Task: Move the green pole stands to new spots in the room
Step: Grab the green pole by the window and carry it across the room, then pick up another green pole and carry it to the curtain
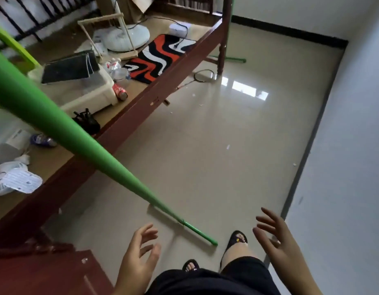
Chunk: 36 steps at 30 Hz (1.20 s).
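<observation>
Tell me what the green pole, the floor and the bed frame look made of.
Green pole: smooth matte coating, probably painted metal or plastic; cannot tell which. Floor: glossy beige tiles, showing a window reflection and faint grout lines. Bed frame: dark reddish wood, apparently varnished, with a turned leg.

The pole stand [82, 143] rises between the bed frame [129, 116] at left and the wall [343, 156] at right.

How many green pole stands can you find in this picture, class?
2. One green pole stand rises from the floor just ahead of the open hands; another stands behind the far bedpost, mostly hidden. Others may be hidden.
</observation>
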Tool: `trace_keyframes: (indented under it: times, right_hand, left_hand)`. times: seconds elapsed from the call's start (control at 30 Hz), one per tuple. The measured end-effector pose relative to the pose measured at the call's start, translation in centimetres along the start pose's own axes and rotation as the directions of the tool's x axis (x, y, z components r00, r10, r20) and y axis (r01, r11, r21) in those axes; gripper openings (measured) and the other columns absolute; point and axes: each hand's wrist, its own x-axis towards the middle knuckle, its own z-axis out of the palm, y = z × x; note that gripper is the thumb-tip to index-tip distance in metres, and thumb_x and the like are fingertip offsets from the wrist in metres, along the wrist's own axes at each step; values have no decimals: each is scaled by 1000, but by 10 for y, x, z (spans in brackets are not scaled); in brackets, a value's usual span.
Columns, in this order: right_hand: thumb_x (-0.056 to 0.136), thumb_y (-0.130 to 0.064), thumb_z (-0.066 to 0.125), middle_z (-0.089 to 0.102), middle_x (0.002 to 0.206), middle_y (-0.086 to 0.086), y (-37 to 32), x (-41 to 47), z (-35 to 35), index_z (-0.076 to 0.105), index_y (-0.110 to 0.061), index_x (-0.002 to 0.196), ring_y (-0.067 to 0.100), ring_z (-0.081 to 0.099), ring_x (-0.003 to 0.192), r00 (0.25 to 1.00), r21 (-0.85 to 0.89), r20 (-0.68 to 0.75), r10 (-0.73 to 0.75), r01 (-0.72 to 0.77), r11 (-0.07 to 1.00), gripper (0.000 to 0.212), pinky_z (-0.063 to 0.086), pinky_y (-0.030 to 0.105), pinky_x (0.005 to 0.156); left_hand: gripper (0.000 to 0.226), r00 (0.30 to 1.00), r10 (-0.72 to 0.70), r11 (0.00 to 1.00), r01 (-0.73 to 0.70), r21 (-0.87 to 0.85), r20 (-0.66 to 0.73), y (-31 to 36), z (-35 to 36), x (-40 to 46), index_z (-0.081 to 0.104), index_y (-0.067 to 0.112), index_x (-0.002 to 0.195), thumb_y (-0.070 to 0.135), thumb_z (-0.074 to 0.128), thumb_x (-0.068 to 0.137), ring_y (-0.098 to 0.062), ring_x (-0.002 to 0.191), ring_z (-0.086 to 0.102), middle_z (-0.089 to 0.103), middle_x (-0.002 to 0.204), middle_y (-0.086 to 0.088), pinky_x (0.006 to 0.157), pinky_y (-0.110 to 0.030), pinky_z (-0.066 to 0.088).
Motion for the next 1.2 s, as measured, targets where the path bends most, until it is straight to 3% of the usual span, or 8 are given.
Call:
trace_keyframes:
  times: [0.2, 0.4, 0.5, 0.6, 0.8, 0.9, 1.03, 1.2]
  right_hand:
    - [80, -16, 62, 59, 110, -9, 8, 25, -30, 43, -50, 106, -8, 55, 96, 975, 51, -214, 64, -55, 997, 47, 43, 20, 77]
    - [68, -40, 57, 57, 114, -9, 2, 115, -105, 42, -48, 113, -7, 53, 99, 956, 54, -280, 85, -73, 996, 48, 44, 26, 83]
    - [69, -40, 58, 58, 114, -6, -8, 170, -153, 42, -46, 113, -6, 54, 100, 947, 35, -313, 67, -59, 998, 47, 45, 32, 86]
    - [75, -43, 62, 58, 114, -5, -14, 222, -193, 42, -47, 111, -3, 55, 99, 941, 10, -334, 54, -54, 998, 42, 45, 29, 84]
    - [69, -37, 58, 58, 113, -8, -20, 313, -241, 44, -47, 110, -5, 55, 98, 931, 45, -352, 93, -82, 996, 45, 44, 27, 81]
    - [76, -31, 62, 59, 114, -5, -24, 366, -262, 45, -47, 109, -4, 56, 97, 928, 59, -358, 107, -92, 994, 41, 45, 31, 83]
    - [81, -12, 61, 59, 113, -2, -37, 460, -287, 45, -48, 107, -5, 56, 96, 912, 70, -396, 107, -86, 994, 48, 45, 36, 86]
    - [82, -14, 58, 57, 111, -7, -78, 593, -318, 43, -47, 108, -11, 54, 94, 879, 116, -469, 89, -39, 993, 44, 43, 29, 82]
  left_hand:
    - [37, 994, 44, 999, -46, 21, 95, 36, 45, 61, 48, 64, 95, 50, 53, 61, 7, 96, 59, 62, 100, 29, 77, -2, 45]
    - [42, 982, 83, 996, -84, 1, 171, 85, 130, 149, 48, 48, 103, 50, 52, 61, 1, 99, 58, 60, 103, 28, 77, -2, 44]
    - [39, 979, 125, 992, -124, -14, 159, 122, 179, 204, 47, 58, 101, 52, 50, 63, 3, 99, 59, 60, 102, 29, 77, -3, 45]
    - [37, 969, 181, 983, -183, -6, 166, 161, 231, 254, 42, 67, 98, 53, 49, 65, 4, 99, 58, 59, 102, 30, 77, -3, 45]
    - [36, 968, 183, 983, -186, 0, 171, 207, 289, 339, 41, 67, 98, 47, 52, 71, 7, 100, 56, 56, 106, 32, 77, 1, 42]
    - [36, 969, 183, 983, -185, 1, 168, 226, 314, 392, 41, 66, 99, 46, 52, 71, 7, 100, 56, 56, 105, 31, 76, 2, 41]
    - [36, 964, 199, 979, -203, 8, 178, 257, 350, 481, 44, 49, 106, 42, 54, 72, 4, 101, 57, 58, 104, 30, 77, 0, 43]
    - [36, 949, 248, 967, -254, 7, 197, 320, 384, 617, 45, 45, 109, 40, 54, 74, 2, 99, 58, 59, 104, 22, 78, -1, 43]
